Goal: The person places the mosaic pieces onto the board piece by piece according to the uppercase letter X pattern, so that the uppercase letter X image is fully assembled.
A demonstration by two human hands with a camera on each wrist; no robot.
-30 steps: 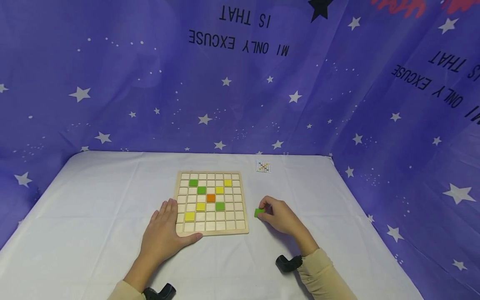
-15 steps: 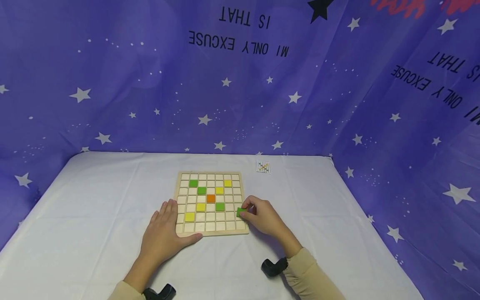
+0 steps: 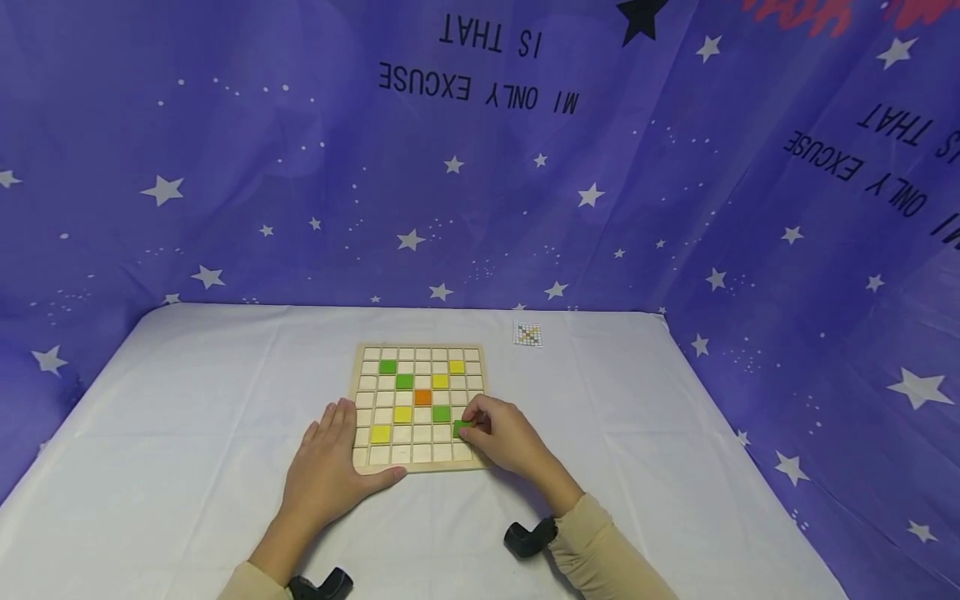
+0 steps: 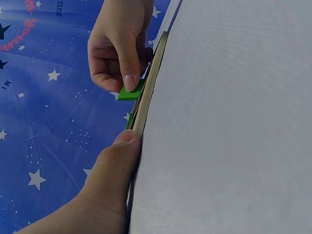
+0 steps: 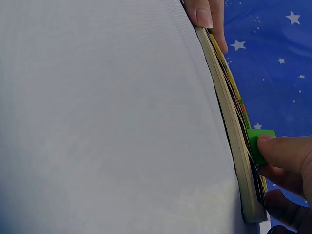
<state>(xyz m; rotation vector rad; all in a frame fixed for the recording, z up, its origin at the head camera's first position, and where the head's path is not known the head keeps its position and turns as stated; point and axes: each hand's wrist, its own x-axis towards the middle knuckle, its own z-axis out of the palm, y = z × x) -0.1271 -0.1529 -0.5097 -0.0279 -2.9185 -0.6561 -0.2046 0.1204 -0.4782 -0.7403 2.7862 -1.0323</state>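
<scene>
A square wooden grid board (image 3: 423, 468) lies on the white cloth, with green, yellow and orange tiles in some of its cells. My right hand (image 3: 510, 435) pinches a green tile (image 5: 262, 141) between thumb and fingers at the board's right side, over the second row from the front. In the left wrist view this green tile (image 4: 130, 92) is tilted against the board's top. My left hand (image 3: 322, 467) rests along the board's left edge, fingers straight and thumb on the front edge. The orange tile (image 3: 423, 397) sits in the middle cell.
A small printed card (image 3: 528, 335) with a coloured grid pattern lies behind the board to the right. White cloth (image 3: 187, 400) covers the table. A purple star-patterned curtain (image 3: 300, 183) hangs along the back and right side.
My right hand has carried the green tile leftward, from beside the board to over its right-hand cells. The left hand and the board have stayed in place.
</scene>
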